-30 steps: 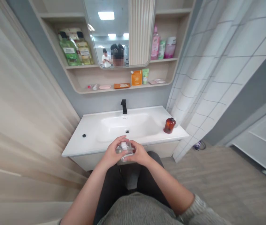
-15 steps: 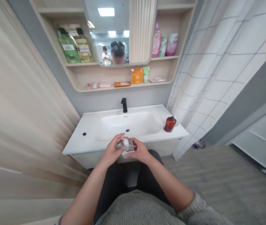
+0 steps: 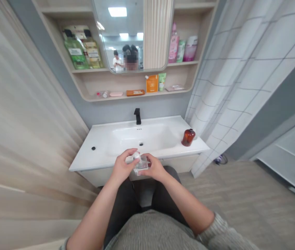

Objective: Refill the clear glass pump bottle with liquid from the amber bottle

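Head: clear btl (image 3: 143,164), wht cap (image 3: 136,155)

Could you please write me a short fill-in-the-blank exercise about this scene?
Between the left hand and right hand is a ____ container.
The faucet is ____.
The amber bottle stands near the counter's ____ end.
The orange pouch stands beside a ____ tube.

Missing words: clear; black; right; green.

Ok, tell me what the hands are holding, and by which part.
A clear container: the right hand grips its right side, the left hand the white piece at its upper left; whether they are joined is unclear.
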### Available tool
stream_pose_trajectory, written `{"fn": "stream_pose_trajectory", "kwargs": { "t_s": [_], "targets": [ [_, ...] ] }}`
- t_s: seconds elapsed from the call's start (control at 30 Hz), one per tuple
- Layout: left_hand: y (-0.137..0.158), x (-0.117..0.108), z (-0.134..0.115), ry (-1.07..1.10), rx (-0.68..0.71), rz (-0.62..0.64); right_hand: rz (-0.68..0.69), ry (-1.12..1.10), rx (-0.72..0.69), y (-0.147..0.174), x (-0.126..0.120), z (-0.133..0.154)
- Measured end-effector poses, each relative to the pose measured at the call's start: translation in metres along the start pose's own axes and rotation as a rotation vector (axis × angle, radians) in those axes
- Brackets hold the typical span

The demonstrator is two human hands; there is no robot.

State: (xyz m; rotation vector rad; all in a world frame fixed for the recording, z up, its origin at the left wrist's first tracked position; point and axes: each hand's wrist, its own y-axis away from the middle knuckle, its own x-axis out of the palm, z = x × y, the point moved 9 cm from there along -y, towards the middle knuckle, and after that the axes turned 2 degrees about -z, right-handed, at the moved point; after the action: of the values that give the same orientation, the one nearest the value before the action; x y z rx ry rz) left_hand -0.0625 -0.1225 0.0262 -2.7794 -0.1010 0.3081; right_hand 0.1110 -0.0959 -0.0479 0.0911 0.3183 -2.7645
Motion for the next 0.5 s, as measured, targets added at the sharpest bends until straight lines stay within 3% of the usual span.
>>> {"fn": "stream_pose_trajectory", "kwargs": {
  "t_s": [0.17,0.5],
  "targets": [
    [0.001,-0.005,-0.016,-0.089,0.054,-0.002,-0.011,0.002,0.008,-0.001,0.001,-0.004],
    [-0.001,-0.011,-0.015,-0.016,0.024,-0.037,-0.016,0.011,0.012,-0.001,0.002,-0.005]
  ]
}}
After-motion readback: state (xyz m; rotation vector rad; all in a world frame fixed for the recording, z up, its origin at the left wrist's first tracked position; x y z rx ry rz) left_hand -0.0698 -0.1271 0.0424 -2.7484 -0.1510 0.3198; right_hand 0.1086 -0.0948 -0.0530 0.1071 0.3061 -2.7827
